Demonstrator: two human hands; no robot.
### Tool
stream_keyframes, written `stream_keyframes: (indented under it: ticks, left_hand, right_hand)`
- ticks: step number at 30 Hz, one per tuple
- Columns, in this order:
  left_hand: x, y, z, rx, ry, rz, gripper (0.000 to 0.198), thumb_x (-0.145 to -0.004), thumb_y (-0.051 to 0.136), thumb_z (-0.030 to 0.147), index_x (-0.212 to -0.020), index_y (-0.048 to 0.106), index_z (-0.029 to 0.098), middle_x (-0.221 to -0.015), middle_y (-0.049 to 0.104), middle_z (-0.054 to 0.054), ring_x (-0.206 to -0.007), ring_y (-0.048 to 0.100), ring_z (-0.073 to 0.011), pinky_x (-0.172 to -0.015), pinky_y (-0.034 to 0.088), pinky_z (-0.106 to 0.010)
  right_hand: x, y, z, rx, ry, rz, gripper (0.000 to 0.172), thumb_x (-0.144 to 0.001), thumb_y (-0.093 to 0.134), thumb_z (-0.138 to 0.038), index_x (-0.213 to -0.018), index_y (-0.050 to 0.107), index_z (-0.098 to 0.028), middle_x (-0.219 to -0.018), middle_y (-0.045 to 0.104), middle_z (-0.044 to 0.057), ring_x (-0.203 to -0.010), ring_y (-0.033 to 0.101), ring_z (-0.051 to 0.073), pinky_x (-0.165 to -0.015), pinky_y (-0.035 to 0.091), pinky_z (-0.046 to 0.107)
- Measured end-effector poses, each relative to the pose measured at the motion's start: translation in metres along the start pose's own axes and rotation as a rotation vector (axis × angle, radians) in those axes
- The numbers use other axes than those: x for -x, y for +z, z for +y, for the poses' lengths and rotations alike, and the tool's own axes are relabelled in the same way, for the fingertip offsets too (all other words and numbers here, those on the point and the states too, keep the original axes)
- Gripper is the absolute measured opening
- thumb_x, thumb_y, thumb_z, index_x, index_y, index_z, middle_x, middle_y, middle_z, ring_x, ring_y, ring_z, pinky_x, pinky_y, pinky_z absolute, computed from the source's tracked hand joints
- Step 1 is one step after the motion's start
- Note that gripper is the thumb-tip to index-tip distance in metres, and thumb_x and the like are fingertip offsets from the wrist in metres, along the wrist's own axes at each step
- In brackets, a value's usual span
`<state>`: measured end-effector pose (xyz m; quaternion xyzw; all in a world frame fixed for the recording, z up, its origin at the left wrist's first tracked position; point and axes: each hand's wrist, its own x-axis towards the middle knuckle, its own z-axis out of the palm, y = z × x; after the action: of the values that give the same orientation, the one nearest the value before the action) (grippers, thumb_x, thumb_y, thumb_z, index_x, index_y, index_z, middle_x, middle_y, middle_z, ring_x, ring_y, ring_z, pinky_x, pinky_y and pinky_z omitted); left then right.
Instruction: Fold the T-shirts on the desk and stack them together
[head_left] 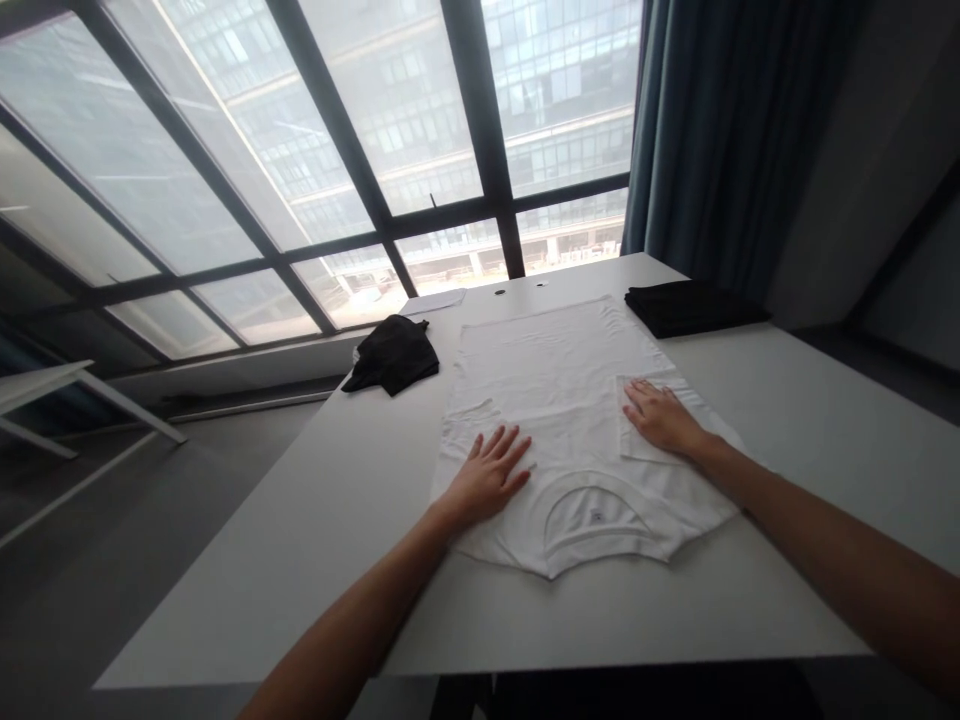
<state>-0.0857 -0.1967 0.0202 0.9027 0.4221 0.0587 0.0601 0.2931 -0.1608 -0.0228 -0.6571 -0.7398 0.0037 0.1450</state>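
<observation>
A white T-shirt lies spread on the white table, its neckline toward me and its hem toward the window. On the left shoulder area rests my left hand, palm down with fingers spread. My right hand lies flat on the shirt's right sleeve, which is folded inward over the body. Slight wrinkles run across the cloth, and a small dark mark shows inside the collar. Neither hand grips anything.
A crumpled black cloth sits at the table's left edge. A folded black stack lies at the back right. The table faces large windows, with a blue curtain at right. Another white table stands at far left.
</observation>
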Motion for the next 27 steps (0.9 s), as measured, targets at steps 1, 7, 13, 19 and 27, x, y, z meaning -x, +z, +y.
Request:
stream_keyframes:
  ticks: [1, 7, 13, 19, 27]
  left_hand:
    - [-0.001, 0.001, 0.0, 0.006, 0.003, 0.001, 0.06, -0.104, 0.036, 0.055, -0.159, 0.034, 0.029, -0.167, 0.024, -0.006, -0.156, 0.012, -0.0264, -0.125, 0.011, -0.054]
    - [-0.003, 0.002, -0.014, -0.007, -0.089, 0.066, 0.059, -0.106, 0.028, 0.052, -0.16, 0.031, 0.027, -0.166, 0.026, -0.007, -0.156, 0.014, -0.0256, -0.125, 0.011, -0.055]
    - [-0.002, 0.008, -0.017, -0.032, -0.105, -0.052, 0.062, -0.104, 0.031, 0.056, -0.16, 0.03, 0.029, -0.168, 0.017, -0.005, -0.156, 0.009, -0.0289, -0.124, 0.01, -0.058]
    - [-0.001, 0.008, -0.017, -0.004, -0.104, -0.012, 0.063, -0.104, 0.032, 0.056, -0.16, 0.029, 0.029, -0.168, 0.021, -0.006, -0.156, 0.013, -0.0283, -0.124, 0.011, -0.057]
    - [-0.002, 0.005, -0.035, -0.01, -0.161, 0.066, 0.06, -0.105, 0.03, 0.055, -0.158, 0.036, 0.027, -0.166, 0.028, -0.008, -0.154, 0.019, -0.0298, -0.122, 0.018, -0.058]
  right_hand:
    - [0.0, 0.0, 0.0, -0.005, 0.008, -0.004, 0.054, -0.102, 0.032, -0.038, -0.146, 0.049, -0.013, -0.159, 0.04, 0.017, -0.149, 0.033, 0.03, -0.119, 0.027, 0.056]
    - [0.004, -0.01, -0.008, 0.029, 0.01, 0.049, 0.053, -0.101, 0.033, -0.034, -0.147, 0.049, -0.012, -0.158, 0.041, 0.018, -0.149, 0.032, 0.03, -0.119, 0.025, 0.058]
    - [0.01, -0.009, -0.023, -0.024, -0.041, 0.042, 0.056, -0.103, 0.032, -0.04, -0.15, 0.044, -0.013, -0.161, 0.036, 0.017, -0.15, 0.03, 0.029, -0.119, 0.024, 0.058]
    - [0.013, -0.012, -0.032, -0.018, -0.06, 0.014, 0.058, -0.103, 0.032, -0.041, -0.153, 0.041, -0.013, -0.162, 0.034, 0.018, -0.151, 0.029, 0.03, -0.12, 0.025, 0.057]
    - [0.015, -0.015, -0.033, -0.011, -0.075, -0.049, 0.058, -0.103, 0.032, -0.04, -0.153, 0.041, -0.012, -0.162, 0.032, 0.018, -0.152, 0.027, 0.03, -0.119, 0.024, 0.059]
